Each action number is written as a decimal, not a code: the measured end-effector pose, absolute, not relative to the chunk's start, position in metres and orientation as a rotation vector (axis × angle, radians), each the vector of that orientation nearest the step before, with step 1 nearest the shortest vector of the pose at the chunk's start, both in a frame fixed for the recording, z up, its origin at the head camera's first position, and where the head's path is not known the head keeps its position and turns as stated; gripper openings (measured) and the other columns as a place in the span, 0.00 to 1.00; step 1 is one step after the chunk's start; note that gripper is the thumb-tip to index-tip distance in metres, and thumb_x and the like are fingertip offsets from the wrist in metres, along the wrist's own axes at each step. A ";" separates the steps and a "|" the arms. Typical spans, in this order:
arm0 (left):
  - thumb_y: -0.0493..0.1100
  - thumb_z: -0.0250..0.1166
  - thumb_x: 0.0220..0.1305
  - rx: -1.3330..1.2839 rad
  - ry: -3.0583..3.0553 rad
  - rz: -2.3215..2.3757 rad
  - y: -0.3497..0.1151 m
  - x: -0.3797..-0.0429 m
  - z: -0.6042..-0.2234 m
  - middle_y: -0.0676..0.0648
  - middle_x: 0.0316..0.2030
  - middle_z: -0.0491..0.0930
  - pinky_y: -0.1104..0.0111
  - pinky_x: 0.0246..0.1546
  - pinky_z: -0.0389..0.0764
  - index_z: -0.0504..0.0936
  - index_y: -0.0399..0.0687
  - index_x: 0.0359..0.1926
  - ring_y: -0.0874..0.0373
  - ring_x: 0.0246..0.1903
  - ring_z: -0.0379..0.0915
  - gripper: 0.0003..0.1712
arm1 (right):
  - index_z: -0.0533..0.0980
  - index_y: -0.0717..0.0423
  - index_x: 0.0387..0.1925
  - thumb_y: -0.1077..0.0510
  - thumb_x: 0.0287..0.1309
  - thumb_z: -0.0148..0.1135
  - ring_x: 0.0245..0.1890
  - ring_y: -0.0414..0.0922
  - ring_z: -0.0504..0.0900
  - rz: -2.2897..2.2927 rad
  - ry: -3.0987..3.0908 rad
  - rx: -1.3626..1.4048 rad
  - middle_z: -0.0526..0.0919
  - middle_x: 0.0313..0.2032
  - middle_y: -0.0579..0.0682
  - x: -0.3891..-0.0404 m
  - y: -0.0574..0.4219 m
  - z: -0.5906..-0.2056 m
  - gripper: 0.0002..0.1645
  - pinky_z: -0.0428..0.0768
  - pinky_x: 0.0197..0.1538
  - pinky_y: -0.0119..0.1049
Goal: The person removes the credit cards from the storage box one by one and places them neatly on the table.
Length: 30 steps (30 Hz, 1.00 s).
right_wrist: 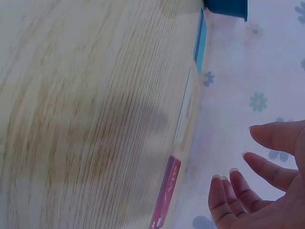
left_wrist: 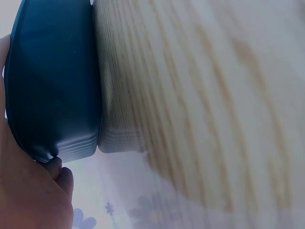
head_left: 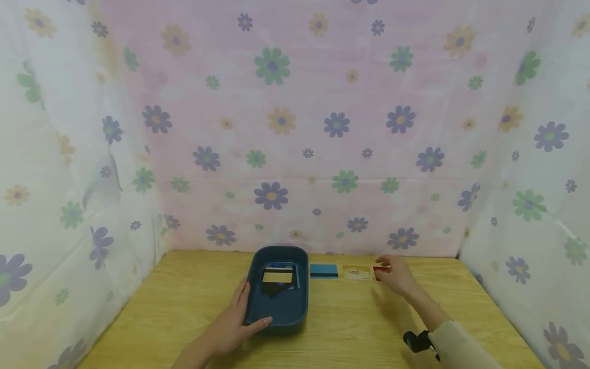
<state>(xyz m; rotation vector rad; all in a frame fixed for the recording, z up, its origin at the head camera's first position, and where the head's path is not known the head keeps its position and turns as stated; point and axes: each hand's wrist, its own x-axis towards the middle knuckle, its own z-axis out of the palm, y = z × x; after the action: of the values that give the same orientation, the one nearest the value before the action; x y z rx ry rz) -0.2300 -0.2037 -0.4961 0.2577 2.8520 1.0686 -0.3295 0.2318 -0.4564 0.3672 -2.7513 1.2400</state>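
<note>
The dark blue plastic bin (head_left: 287,307) blocks a low sideways pass across the wooden table (head_left: 350,318), and the left hand (head_left: 230,325) gripping its left side and near end closes off that flank. Its open top leaves a way in from above, over the cards (head_left: 277,277) lying inside. To its right, the blue card (head_left: 323,269), pale card (head_left: 357,273) and red card (right_wrist: 166,193) lie flat, no barrier from above or from the front. Just behind them the floral curtain (head_left: 295,97) limits reach. The right hand (head_left: 396,277) hangs above the red card, apart from it; bare tabletop stretches between the bin and the right forearm.
</note>
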 end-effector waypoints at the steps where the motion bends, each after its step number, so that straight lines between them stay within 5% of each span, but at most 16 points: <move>1: 0.76 0.62 0.62 0.258 2.853 1.068 -0.204 -0.230 -0.496 0.41 0.82 0.30 0.38 0.65 0.66 0.36 0.43 0.82 0.32 0.75 0.51 0.68 | 0.76 0.73 0.54 0.66 0.64 0.65 0.46 0.62 0.83 1.232 -2.748 0.374 0.79 0.51 0.73 -0.328 0.230 -0.456 0.19 0.84 0.43 0.50; 5: 0.76 0.62 0.62 0.256 2.852 1.071 -0.204 -0.230 -0.496 0.41 0.82 0.29 0.38 0.66 0.65 0.36 0.42 0.82 0.32 0.75 0.50 0.68 | 0.78 0.71 0.53 0.65 0.63 0.67 0.44 0.56 0.81 1.212 -2.738 0.400 0.81 0.48 0.68 -0.323 0.222 -0.455 0.19 0.82 0.46 0.50; 12: 0.75 0.62 0.62 0.263 2.849 1.087 -0.204 -0.230 -0.497 0.42 0.82 0.28 0.37 0.66 0.64 0.35 0.43 0.82 0.32 0.76 0.48 0.68 | 0.78 0.68 0.55 0.64 0.63 0.66 0.48 0.60 0.79 1.221 -2.744 0.426 0.78 0.52 0.69 -0.313 0.211 -0.449 0.20 0.80 0.49 0.54; 30: 0.76 0.62 0.62 0.264 2.856 1.065 -0.204 -0.230 -0.497 0.42 0.82 0.28 0.38 0.66 0.66 0.35 0.43 0.82 0.32 0.75 0.52 0.68 | 0.78 0.61 0.57 0.63 0.64 0.67 0.46 0.54 0.79 1.344 -2.764 0.505 0.77 0.55 0.64 -0.297 0.173 -0.446 0.20 0.82 0.43 0.48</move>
<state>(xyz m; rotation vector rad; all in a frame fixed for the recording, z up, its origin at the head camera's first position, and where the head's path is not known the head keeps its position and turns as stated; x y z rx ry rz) -0.2296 -0.2043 -0.4967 0.2640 2.8564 1.0655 -0.2966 0.1728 -0.4463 0.5051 -2.7639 1.3440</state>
